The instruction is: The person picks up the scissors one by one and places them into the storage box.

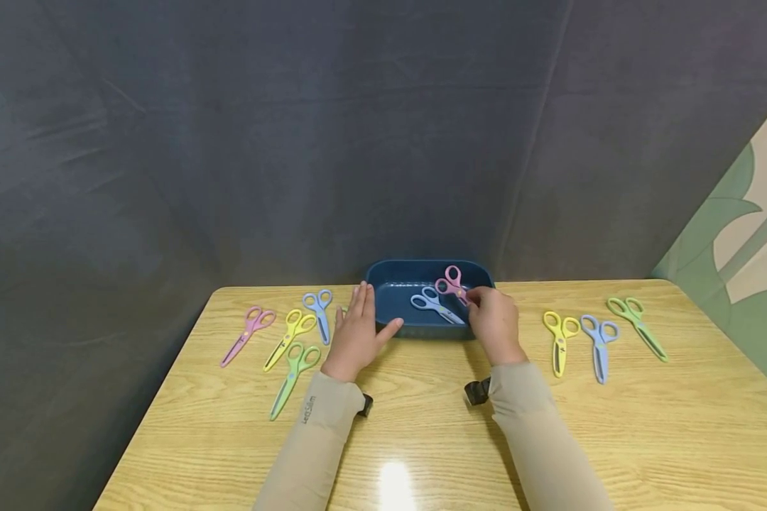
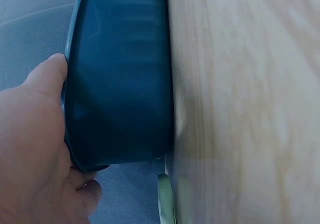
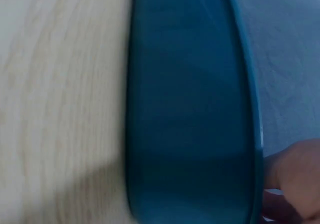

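A dark blue plastic bin (image 1: 383, 330) stands at the back of the table. Inside it lie blue scissors (image 1: 427, 301), handles toward the left. My right hand (image 1: 495, 323) reaches over the bin's right end and pinches pink scissors (image 1: 450, 284) near the blades, their handle loops pointing up and left. My left hand (image 1: 356, 333) rests at the bin's left end with straight fingers along the side and the thumb on the front rim. In the right wrist view the bin's wall (image 3: 192, 109) covers the scissors, and only part of the hand shows past the rim.
Left of the bin lie pink scissors (image 1: 249, 333), yellow scissors (image 1: 289, 341), blue scissors (image 1: 321, 316) and green scissors (image 1: 287, 383). To the right are yellow scissors (image 1: 559, 344), blue scissors (image 1: 600, 348) and green scissors (image 1: 639, 328). A dark cloth (image 1: 358, 142) hangs behind the table.
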The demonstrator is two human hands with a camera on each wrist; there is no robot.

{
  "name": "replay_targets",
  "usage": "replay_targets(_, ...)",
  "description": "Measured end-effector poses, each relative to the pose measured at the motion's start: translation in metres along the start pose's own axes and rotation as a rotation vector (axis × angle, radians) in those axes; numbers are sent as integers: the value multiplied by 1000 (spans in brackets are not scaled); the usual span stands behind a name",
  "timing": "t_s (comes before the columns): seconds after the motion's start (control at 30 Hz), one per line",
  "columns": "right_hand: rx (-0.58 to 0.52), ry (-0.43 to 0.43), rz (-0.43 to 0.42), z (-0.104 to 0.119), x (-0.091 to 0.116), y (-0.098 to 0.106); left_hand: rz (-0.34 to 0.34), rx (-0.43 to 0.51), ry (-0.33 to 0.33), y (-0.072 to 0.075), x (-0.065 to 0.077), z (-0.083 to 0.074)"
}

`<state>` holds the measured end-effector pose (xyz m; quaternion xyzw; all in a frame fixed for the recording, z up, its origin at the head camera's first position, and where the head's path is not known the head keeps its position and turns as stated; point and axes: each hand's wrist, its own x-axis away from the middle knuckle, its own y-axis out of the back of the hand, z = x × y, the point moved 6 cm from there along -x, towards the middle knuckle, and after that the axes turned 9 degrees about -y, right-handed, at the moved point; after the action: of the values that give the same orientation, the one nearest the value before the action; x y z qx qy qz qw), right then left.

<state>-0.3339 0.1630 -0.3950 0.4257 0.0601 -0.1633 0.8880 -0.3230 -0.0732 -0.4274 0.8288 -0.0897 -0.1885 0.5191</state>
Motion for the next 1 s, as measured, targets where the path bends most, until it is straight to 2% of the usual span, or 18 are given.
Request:
replay_targets(0.2,65,48,-4,2,-1,-6,1,3,-5,-1,-1,-2)
replay_targets(0.43,121,46,5,4,-4,-9,3,15,-6,-1,-3,-1)
replay_targets(0.73,220,51,72,8,-10,-16,14,11,13,-3,-2,4)
replay_targets(1.0,300,37,95,11,-11,-19,11,18,6,-3,-1,3)
